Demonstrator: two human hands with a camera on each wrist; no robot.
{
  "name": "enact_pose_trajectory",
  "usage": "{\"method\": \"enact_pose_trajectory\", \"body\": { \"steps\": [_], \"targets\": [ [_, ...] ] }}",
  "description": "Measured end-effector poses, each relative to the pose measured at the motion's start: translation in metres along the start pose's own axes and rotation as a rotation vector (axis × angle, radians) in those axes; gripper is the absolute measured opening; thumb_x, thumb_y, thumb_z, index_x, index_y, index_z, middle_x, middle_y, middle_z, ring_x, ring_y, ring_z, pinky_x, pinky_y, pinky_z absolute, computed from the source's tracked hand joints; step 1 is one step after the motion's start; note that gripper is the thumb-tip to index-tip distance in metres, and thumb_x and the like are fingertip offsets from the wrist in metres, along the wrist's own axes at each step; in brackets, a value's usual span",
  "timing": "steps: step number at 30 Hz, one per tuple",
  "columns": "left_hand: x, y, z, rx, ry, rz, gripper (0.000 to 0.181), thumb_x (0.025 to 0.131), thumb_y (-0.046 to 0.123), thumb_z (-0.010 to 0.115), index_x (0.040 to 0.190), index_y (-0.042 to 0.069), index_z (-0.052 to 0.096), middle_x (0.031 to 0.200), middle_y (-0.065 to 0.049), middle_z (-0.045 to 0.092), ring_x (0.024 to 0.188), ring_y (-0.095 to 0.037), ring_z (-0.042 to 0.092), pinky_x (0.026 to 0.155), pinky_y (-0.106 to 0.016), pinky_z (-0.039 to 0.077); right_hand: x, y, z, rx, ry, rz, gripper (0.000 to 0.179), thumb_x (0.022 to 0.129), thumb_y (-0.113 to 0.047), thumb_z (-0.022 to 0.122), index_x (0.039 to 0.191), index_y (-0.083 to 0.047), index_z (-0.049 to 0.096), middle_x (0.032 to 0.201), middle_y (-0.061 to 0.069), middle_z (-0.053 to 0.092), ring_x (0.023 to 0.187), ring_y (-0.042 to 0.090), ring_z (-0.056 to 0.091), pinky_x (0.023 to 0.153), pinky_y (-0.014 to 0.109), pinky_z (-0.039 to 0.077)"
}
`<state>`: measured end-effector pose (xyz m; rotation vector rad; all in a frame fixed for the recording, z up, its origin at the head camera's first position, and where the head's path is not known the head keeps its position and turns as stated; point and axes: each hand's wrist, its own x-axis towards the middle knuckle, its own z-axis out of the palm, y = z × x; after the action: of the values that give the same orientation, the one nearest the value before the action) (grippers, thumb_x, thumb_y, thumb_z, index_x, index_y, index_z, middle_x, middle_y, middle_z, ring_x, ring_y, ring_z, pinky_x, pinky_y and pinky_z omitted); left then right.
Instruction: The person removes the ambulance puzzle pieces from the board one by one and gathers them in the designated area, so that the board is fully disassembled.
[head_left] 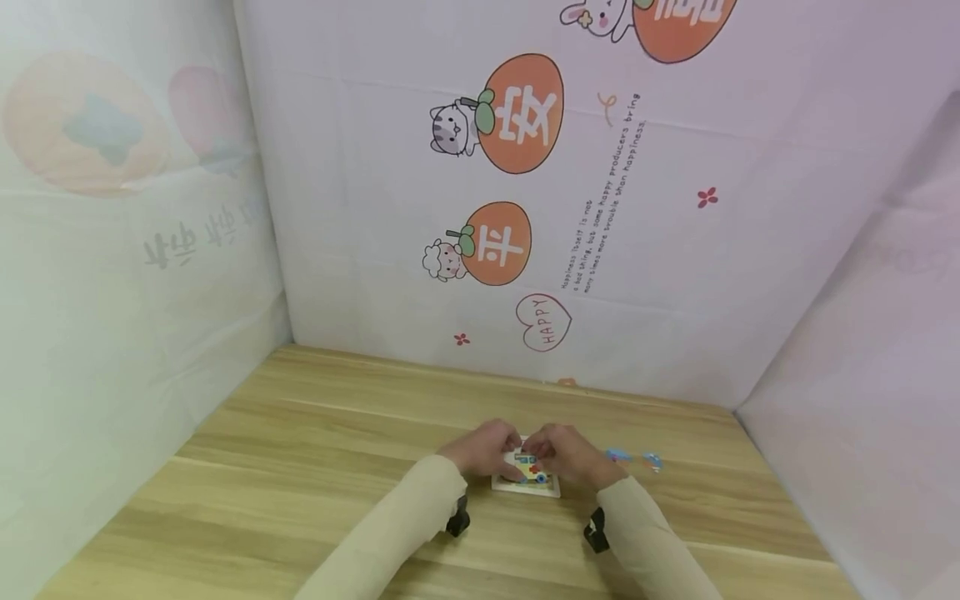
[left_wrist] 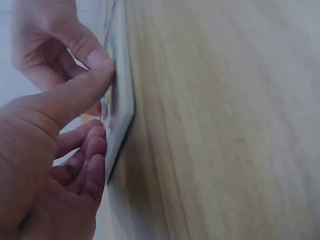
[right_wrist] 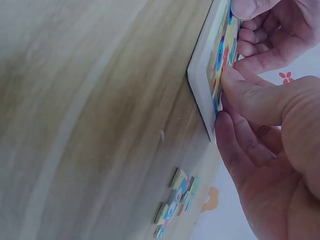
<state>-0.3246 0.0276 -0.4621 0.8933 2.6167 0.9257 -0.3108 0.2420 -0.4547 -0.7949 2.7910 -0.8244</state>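
Note:
A small jigsaw puzzle with a pale frame lies on the wooden table, showing a vehicle with a red cross and a blue wheel. At its left side, my left hand rests its thumb on the picture, with its other fingers curled at the far edge. From the right, my right hand grips the puzzle near its far right corner, thumb on the picture and fingers at the border. Both hands cover part of the picture. Whether either pinches a single loose piece is hidden.
Loose puzzle pieces, blue and multicoloured, lie on the table right of the puzzle. White printed cloth stands behind the table and along both sides. Wooden tabletop extends left of the hands.

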Motion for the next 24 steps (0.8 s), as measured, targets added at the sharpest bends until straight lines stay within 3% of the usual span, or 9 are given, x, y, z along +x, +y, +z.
{"method": "enact_pose_trajectory", "body": {
  "steps": [11,15,20,24],
  "targets": [
    [-0.001,0.002,-0.002,-0.010,-0.013,0.003,0.054,0.088,0.024,0.088,0.130,0.000,0.064,0.125,-0.011,0.069,0.114,-0.022,0.065,0.101,-0.034,0.057,0.006,-0.006,-0.010,-0.004,-0.061,-0.020,0.031,0.086,0.015,0.074,0.115,0.006,0.074,0.111,0.019,0.075,0.097,0.030,0.074,0.082,0.035,0.065],
    [0.000,0.002,-0.001,-0.018,-0.013,-0.009,0.056,0.087,0.025,0.089,0.131,0.000,0.065,0.124,-0.009,0.069,0.114,-0.021,0.065,0.101,-0.034,0.057,0.007,-0.009,-0.015,-0.001,-0.069,0.007,0.025,0.089,0.010,0.074,0.113,0.002,0.074,0.108,0.014,0.075,0.095,0.024,0.072,0.081,0.034,0.063],
    [0.002,0.000,-0.001,-0.021,-0.011,-0.015,0.056,0.086,0.026,0.090,0.129,0.001,0.065,0.121,-0.007,0.068,0.111,-0.017,0.063,0.100,-0.033,0.056,0.010,-0.011,-0.019,0.006,-0.032,0.006,0.005,0.096,-0.004,0.075,0.099,-0.007,0.072,0.097,0.004,0.075,0.089,0.013,0.070,0.079,0.028,0.062],
    [0.003,-0.003,0.001,-0.020,-0.017,-0.022,0.056,0.086,0.028,0.089,0.129,0.002,0.065,0.120,-0.005,0.067,0.110,-0.015,0.062,0.099,-0.031,0.056,0.011,-0.013,-0.020,0.022,-0.012,-0.012,0.007,0.098,-0.007,0.073,0.093,-0.010,0.069,0.091,-0.001,0.074,0.083,0.006,0.068,0.075,0.021,0.058]
  ]
}}
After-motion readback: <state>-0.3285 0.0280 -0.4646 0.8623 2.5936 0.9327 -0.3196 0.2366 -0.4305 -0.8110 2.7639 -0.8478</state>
